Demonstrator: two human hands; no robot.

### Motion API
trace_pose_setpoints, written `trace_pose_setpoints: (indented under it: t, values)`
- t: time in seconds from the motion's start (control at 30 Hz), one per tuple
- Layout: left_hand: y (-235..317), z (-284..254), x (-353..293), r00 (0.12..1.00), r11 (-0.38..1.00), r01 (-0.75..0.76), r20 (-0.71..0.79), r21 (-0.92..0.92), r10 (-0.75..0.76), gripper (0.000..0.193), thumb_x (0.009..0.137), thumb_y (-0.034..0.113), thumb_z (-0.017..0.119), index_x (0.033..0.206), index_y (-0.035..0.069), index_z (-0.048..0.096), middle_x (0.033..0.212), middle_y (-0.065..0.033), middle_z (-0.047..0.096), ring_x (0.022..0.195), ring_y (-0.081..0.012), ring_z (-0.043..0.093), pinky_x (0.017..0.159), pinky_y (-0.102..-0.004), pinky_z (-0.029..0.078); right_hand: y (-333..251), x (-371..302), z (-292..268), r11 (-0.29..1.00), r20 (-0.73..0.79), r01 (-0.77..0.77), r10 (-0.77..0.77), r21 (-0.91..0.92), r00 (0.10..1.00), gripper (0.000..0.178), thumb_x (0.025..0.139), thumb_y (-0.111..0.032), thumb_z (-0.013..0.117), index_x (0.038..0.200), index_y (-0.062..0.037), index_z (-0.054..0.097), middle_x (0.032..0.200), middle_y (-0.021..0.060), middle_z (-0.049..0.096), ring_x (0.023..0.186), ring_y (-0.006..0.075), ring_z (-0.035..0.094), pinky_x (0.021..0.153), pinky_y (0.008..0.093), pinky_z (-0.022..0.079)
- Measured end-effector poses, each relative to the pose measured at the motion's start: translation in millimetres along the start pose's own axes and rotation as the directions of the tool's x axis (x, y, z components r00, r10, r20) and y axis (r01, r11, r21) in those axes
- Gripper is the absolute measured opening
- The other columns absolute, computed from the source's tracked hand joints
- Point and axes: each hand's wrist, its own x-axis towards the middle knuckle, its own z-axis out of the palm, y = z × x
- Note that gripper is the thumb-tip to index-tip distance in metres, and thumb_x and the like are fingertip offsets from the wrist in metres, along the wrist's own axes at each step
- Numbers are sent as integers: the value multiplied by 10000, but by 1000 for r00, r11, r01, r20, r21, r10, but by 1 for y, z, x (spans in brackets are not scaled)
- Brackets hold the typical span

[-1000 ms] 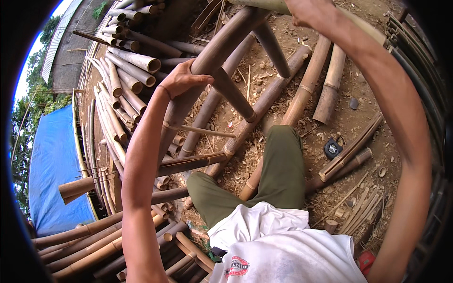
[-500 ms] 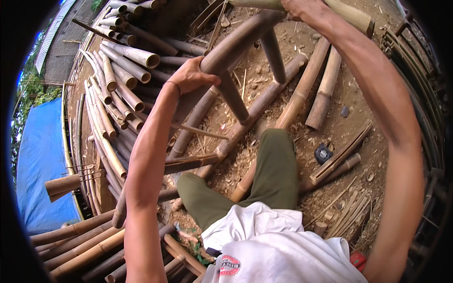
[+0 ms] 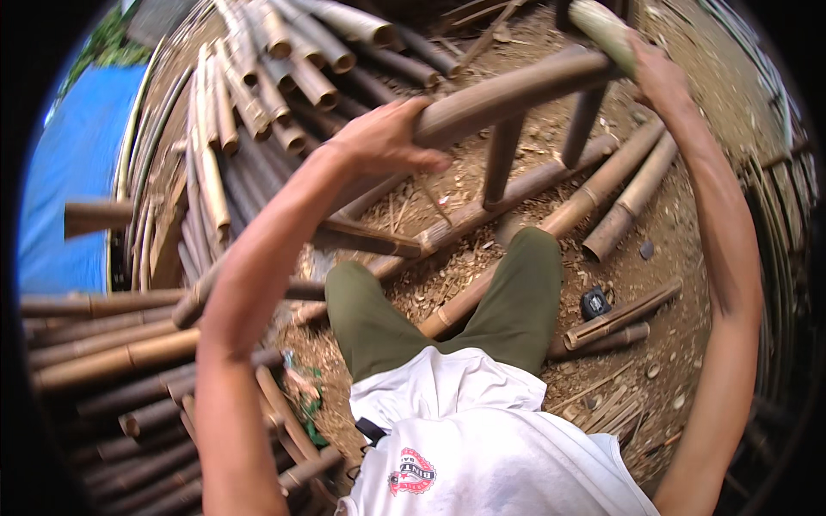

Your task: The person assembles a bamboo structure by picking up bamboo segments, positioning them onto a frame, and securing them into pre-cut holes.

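A ladder-like bamboo frame stands ahead of me. Its dark upper pole [image 3: 516,93] slants up to the right, and short upright rungs [image 3: 503,159] join it to a lower pole [image 3: 538,179] on the ground. My left hand [image 3: 379,139] is closed over the upper pole toward its near left part, the thumb showing below. At the pole's far right end, my right hand [image 3: 661,77] is closed round a short, thick, pale bamboo length [image 3: 602,33]. That length lies against or very close to the pole's end; exact contact is unclear.
Stacked bamboo poles [image 3: 318,86] fill the far left, and more lie at the near left [image 3: 112,348]. Loose poles [image 3: 594,193] rest right of the frame. A black tape measure [image 3: 594,303] sits by split bamboo [image 3: 624,314]. Blue tarp [image 3: 82,172] hangs at left.
The view has shifted, so the frame appears farther right and flatter. The pale bamboo length in my right hand has turned from crosswise to pointing up-left. My left hand stays on the upper pole.
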Motion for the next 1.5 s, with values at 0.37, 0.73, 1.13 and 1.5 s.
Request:
trace_pose_setpoints:
  t: [0.37, 0.73, 1.13, 1.5]
  values:
    - [-97, 35, -224, 850, 874, 406, -463, 267, -253, 826, 570, 476, 901, 1202, 101, 524, 1085, -126, 660, 1042, -322, 652, 877, -441, 525, -118, -76, -54, 899, 2, 105, -117, 426, 993, 1014, 710, -249, 779, 1545, -170, 209, 1149, 277, 629, 1065, 429, 639, 920, 467, 543]
    - [-152, 34, -178, 786, 833, 478, -560, 279, -263, 748, 586, 544, 872, 1108, 91, 585, 1022, -108, 677, 999, -313, 671, 850, -447, 536, -314, -320, -57, 347, 86, 146, -572, 926, 816, 999, 642, -225, 752, 1511, -70, 284, 1292, 262, 560, 1181, 386, 587, 1014, 410, 473]
    - [-171, 43, -184, 759, 844, 385, -648, 373, -60, 680, 587, 504, 884, 1044, 98, 586, 991, -130, 688, 942, -323, 698, 796, -452, 571, -511, -305, -33, -179, 398, -611, -614, 771, 682, 728, 732, -270, 802, 1286, 66, 468, 1147, 195, 625, 987, 254, 637, 879, 352, 521]
    - [-193, 53, -185, 662, 809, 419, -748, 412, 38, 417, 686, 350, 706, 993, 84, 610, 894, -99, 683, 824, -269, 694, 706, -393, 554, -459, -326, -54, -254, 367, -701, -707, 666, 605, 680, 771, -317, 804, 1290, -3, 495, 1113, 124, 615, 984, 188, 612, 862, 342, 518]
